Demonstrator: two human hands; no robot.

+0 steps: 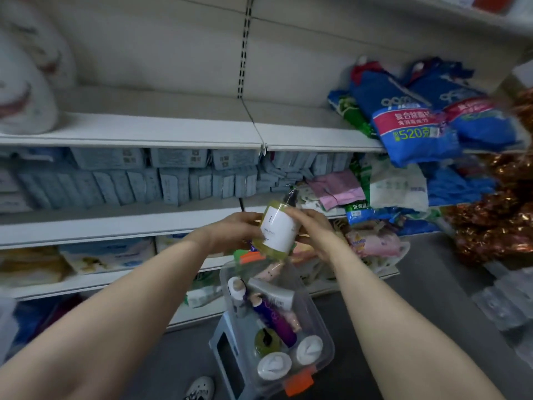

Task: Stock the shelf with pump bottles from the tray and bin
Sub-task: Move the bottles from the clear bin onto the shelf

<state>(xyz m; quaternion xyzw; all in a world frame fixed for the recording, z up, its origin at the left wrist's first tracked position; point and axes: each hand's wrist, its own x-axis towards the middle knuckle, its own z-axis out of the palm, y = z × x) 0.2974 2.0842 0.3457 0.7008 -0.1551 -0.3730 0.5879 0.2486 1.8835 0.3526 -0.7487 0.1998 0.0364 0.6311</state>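
White metal shelf (173, 134) behind; centre frame, both hands' fingers grip a cylindrical yellow-green pump bottle (278, 229), white-labelled, long axis near-vertical, black pump tilted upper right: left hand (236, 230), right hand (313, 226).

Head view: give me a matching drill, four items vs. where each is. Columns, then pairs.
Items:
1. yellow-green pump bottle
2. purple bottle
3. blue detergent bags
4. clear bin

Places:
A. lying inside the bin
B. on a grey stool
C. held between left hand and right hand
D. piled at the right of the white shelf

Pairs: 1-C, 2-A, 3-D, 4-B
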